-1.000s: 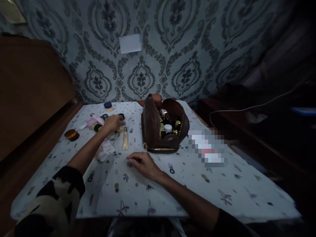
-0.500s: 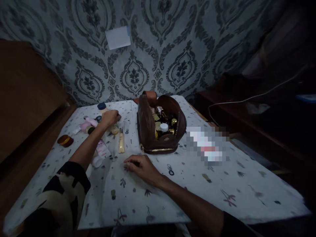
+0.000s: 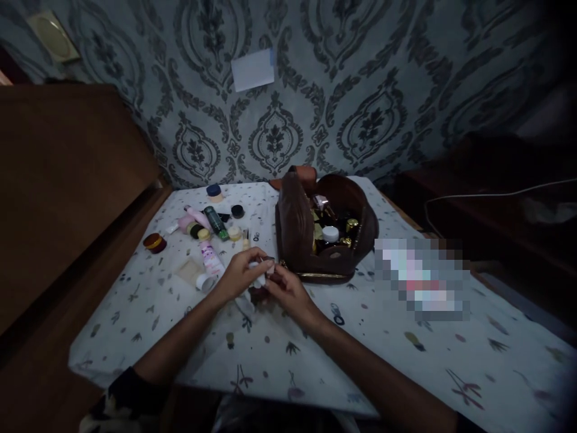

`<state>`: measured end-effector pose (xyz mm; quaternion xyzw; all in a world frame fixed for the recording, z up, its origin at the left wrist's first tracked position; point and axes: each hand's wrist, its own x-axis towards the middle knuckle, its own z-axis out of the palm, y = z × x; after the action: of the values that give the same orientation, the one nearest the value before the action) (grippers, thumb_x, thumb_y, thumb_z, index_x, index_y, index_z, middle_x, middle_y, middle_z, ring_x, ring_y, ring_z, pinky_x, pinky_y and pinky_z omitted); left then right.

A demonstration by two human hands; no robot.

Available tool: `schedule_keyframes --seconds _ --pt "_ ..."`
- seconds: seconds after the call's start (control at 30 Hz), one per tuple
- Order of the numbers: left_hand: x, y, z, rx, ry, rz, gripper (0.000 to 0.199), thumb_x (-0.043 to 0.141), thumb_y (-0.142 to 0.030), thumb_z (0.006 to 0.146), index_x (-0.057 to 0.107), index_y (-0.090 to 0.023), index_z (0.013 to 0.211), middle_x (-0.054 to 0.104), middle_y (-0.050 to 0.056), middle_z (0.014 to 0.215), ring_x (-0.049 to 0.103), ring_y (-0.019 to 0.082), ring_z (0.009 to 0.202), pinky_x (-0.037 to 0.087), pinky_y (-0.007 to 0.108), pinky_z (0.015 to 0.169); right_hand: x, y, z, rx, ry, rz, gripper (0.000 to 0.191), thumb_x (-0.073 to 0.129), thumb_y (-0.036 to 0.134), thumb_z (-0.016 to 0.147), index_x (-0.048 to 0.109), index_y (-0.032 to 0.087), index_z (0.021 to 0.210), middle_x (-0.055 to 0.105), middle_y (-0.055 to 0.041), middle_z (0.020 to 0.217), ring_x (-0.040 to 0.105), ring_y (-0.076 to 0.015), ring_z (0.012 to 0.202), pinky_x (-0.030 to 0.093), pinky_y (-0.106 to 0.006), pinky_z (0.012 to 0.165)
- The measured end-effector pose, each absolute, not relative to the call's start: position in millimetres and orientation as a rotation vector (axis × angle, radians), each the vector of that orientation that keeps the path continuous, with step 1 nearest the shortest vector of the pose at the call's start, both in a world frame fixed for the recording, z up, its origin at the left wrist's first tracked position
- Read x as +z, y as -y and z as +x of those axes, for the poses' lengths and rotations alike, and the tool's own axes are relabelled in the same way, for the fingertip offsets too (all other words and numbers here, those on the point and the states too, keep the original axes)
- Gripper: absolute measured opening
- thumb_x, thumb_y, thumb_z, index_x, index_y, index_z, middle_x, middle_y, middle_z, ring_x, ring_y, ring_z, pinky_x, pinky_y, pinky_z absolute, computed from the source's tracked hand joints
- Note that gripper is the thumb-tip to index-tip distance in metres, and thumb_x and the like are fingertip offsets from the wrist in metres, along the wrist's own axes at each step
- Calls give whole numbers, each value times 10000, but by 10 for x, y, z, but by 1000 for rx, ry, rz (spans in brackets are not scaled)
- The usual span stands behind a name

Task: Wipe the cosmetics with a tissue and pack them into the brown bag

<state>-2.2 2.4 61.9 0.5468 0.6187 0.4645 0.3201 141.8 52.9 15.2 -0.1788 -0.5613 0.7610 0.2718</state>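
My left hand [image 3: 241, 273] and my right hand [image 3: 291, 293] meet above the table, just in front of the brown bag. Fingers of both are closed round a small pale item [image 3: 269, 268], partly covered, whose kind I cannot make out. The brown bag [image 3: 293, 222] stands unzipped, with a white-lidded jar [image 3: 330, 233] and gold-capped containers inside. Left of my hands lie a pink-and-white tube [image 3: 211, 257], a beige tube with a white cap [image 3: 192, 272], a dark green bottle [image 3: 215, 222] and several small jars.
A patterned white cloth [image 3: 265, 367] covers the table. An amber jar [image 3: 154, 243] sits near its left edge, and a blue-lidded jar [image 3: 214, 193] toward the back. On the right lies a blurred-out item [image 3: 424, 279]. A wooden cabinet [image 3: 67, 198] stands at the left.
My left hand has come back from among the cosmetics at the back left and joined my right hand. A small pale item is now between them. The view has turned left.
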Motion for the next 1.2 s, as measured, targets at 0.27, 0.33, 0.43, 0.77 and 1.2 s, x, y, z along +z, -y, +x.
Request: schedule_keyframes --seconds 0.27,0.33,0.43,0.77,1.2 --pt "506 142 36 1235 -1983 2247 265 534 -400 936 618 -178 1055 613 116 1018 566 253 992 470 375 848 115 -539 1399 1933 1641 -575 382 718 473 757 537 202 956 589 28 721 578 -134 610 429 -225 517" --pt "490 151 56 1128 -1970 2358 247 515 -390 945 636 -179 990 626 127 1024 568 257 990 474 372 822 110 -522 1399 1824 1759 -516 315 701 429 779 559 191 929 603 8 774 579 -150 684 461 -253 598" --pt "482 136 48 1098 -1949 2242 251 461 -332 966 628 -193 842 630 77 847 584 209 835 465 324 757 115 -506 1420 1708 1920 -497 252 651 408 827 580 172 877 582 -3 774 541 -153 710 439 -263 633" --pt "552 15 -145 1363 -1700 1386 310 522 -418 850 610 -182 669 585 0 622 559 166 672 439 279 686 155 -486 1486 1720 2043 -397 339 621 434 874 639 164 1077 654 -40 922 605 -190 852 471 -290 779" --pt "470 69 -14 1349 -1515 1287 528 431 -662 898 623 -186 1022 620 22 821 592 171 731 497 281 681 277 -388 1446 2154 1493 -494 406 766 507 739 588 200 936 578 28 770 593 -123 646 549 -254 583"
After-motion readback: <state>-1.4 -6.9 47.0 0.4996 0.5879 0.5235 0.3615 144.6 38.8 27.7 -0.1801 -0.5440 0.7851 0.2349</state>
